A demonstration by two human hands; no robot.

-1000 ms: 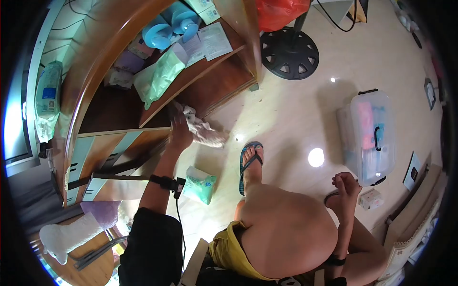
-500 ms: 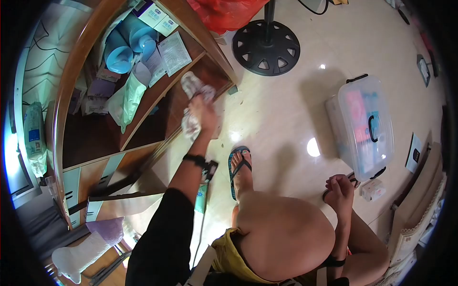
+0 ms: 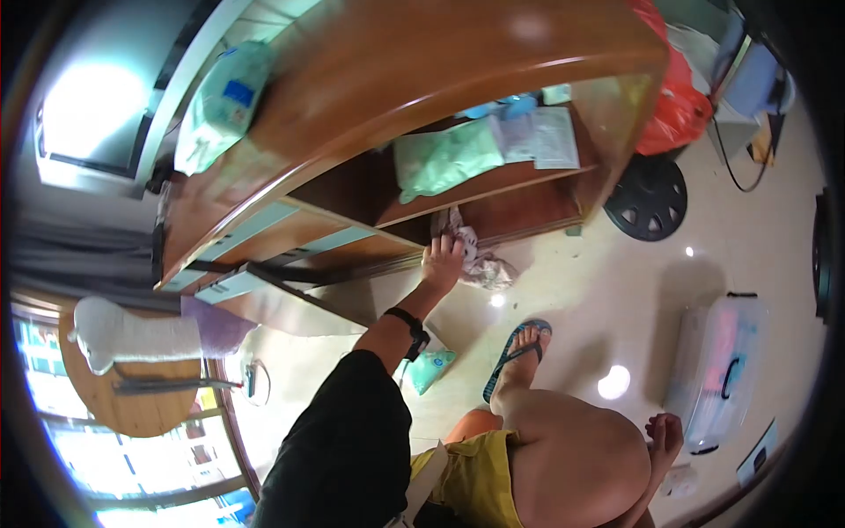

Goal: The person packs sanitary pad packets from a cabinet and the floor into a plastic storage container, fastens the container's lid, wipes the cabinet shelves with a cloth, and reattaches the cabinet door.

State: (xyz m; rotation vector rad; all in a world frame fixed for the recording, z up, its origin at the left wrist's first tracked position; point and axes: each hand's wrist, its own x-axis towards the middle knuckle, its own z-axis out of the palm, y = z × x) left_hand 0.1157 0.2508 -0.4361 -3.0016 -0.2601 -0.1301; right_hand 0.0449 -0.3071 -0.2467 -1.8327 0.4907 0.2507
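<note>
My left hand [image 3: 443, 262], with a dark band on its wrist, is closed on a pale patterned cloth [image 3: 487, 272] at the front edge of the cabinet's low shelf [image 3: 519, 209]. Part of the cloth reaches into the compartment and part hangs out over the floor. On the shelf above lie a pale green plastic packet [image 3: 449, 158] and some printed packets [image 3: 554, 138]. Beside my bent right knee, my right hand [image 3: 666, 436] has its fingers curled, with nothing seen in them.
A hinged cabinet door [image 3: 290, 304] stands open left of my arm. On the floor are a green packet [image 3: 430, 370], a clear lidded box [image 3: 717, 370] and a round black stand base [image 3: 650, 199]. A red plastic bag [image 3: 676, 106] hangs at the cabinet's far end.
My view has turned left, bringing more of the cabinet top and the window into sight. My left hand and the cloth have moved along the low shelf toward the open door.
</note>
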